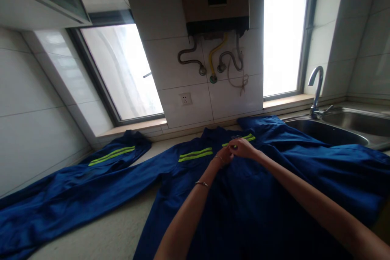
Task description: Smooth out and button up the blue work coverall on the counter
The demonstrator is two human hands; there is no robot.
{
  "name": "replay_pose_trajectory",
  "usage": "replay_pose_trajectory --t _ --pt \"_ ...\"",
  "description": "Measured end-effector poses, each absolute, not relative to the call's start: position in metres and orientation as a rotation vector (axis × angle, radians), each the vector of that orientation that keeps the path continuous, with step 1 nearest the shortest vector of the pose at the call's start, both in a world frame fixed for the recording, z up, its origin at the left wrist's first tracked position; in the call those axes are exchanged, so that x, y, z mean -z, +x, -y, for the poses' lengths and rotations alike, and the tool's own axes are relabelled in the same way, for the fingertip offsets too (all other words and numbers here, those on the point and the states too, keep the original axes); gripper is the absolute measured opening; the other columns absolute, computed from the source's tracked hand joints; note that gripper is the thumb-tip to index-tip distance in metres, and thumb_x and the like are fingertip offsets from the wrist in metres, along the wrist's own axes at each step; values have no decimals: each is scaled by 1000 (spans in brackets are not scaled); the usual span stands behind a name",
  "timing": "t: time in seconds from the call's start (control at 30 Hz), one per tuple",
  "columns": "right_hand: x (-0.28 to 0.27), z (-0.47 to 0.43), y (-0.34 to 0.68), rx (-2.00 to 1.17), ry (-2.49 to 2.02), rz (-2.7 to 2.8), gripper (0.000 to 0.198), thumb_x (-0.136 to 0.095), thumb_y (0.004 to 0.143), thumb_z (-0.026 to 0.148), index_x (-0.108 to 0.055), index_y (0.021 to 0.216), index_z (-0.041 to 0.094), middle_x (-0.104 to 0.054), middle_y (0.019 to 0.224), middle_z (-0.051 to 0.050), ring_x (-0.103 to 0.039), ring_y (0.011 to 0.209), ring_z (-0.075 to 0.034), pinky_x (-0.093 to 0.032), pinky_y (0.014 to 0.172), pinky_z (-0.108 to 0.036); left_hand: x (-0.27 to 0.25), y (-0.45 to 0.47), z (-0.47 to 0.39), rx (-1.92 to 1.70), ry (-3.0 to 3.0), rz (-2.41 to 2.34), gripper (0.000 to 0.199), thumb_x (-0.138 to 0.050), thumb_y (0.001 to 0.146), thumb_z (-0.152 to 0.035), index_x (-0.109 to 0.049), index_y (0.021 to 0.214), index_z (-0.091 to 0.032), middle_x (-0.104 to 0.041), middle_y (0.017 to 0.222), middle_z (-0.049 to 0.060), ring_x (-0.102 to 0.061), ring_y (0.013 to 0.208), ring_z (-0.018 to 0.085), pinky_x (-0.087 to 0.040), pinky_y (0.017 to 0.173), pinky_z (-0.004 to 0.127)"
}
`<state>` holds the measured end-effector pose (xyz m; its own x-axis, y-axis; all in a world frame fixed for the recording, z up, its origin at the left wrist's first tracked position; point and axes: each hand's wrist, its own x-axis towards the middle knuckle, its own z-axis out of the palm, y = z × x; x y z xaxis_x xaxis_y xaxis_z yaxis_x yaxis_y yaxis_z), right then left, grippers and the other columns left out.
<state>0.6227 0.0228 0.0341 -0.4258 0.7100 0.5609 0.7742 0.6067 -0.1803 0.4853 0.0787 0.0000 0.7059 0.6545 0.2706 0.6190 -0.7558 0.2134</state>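
A blue work jacket (195, 178) with yellow-green stripes across its chest lies spread on the counter, one sleeve stretched out to the left. My left hand (224, 157) and my right hand (243, 148) meet at the upper front of the jacket, near the right stripe. The fingers of both hands are pinched together on the jacket's front; the exact bit of cloth or fastener between them is too small to make out. A bracelet sits on my left wrist and another band higher on that forearm.
More blue clothing with a yellow-green stripe (112, 155) lies at the left. A steel sink (362, 124) with a faucet (317, 89) is at the right. A water heater (216, 0) with pipes hangs on the tiled wall, above a socket (185, 98), between two windows.
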Motion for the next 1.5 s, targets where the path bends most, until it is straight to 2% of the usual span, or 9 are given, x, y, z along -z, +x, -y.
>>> replay_pose_trajectory --t 0.13,0.23,0.4,0.5,0.67,0.83,1.0,1.3,1.5 --pt "-16 -50 691 -64 -1379 2236 30 -57 65 15 -67 93 17 -68 95 -5 -61 87 -19 -44 76 -25 14 507 -64 -517 2879 -946 20 -46 81 -17 -65 86 -11 -63 96 13 -58 94 21 -47 86 32" --pt "4 -60 714 -227 -1401 2309 39 -60 59 13 -65 97 13 -67 97 -8 -60 87 -19 -45 78 -26 21 515 -55 -552 2968 -681 28 -48 80 -17 -61 103 -11 -60 109 13 -53 104 21 -44 92 31" --pt "16 -70 719 -177 -1391 2259 30 -55 64 13 -68 92 12 -69 89 -8 -61 82 -19 -46 77 -28 27 517 -53 -525 2972 -720 42 -47 82 -23 -51 122 -10 -54 125 13 -49 112 22 -38 99 34" --pt "18 -76 723 -156 -1413 2130 26 -52 69 17 -71 87 14 -70 86 -7 -62 78 -19 -47 74 -28 28 518 -57 -513 2925 -798 36 -46 84 -24 -55 117 -13 -58 120 10 -50 110 20 -39 97 32" --pt "20 -80 732 -206 -1445 2038 21 -57 67 19 -73 80 16 -70 75 -3 -62 69 -18 -46 65 -25 28 525 -67 -574 2782 -1015 28 -38 90 -22 -63 101 -16 -65 98 7 -56 96 17 -43 88 28" --pt "19 -78 733 -199 -1429 2109 22 -53 69 18 -73 77 16 -70 72 -2 -61 64 -16 -44 60 -23 30 534 -77 -572 2825 -1070 28 -44 90 -31 -67 98 -17 -62 101 7 -54 97 18 -42 90 30" --pt "23 -79 732 -230 -1446 2041 22 -54 71 20 -73 80 15 -71 76 -4 -62 68 -16 -46 64 -24 32 541 -81 -481 2903 -1212 35 -47 88 -41 -67 98 -15 -55 110 12 -50 105 24 -41 93 36" --pt "23 -76 727 -338 -1398 1982 19 -54 74 21 -72 76 14 -70 74 -2 -61 68 -15 -47 66 -25 26 546 -81 -481 2869 -1159 24 -46 86 -26 -64 98 -15 -56 103 9 -53 97 20 -44 86 30" --pt "16 -74 723 -353 -1384 1967 19 -53 74 20 -71 78 14 -69 76 -2 -61 69 -16 -48 68 -26 16 543 -69 -571 2935 -1240 20 -45 88 -24 -60 98 -16 -53 107 9 -49 104 20 -43 89 32"
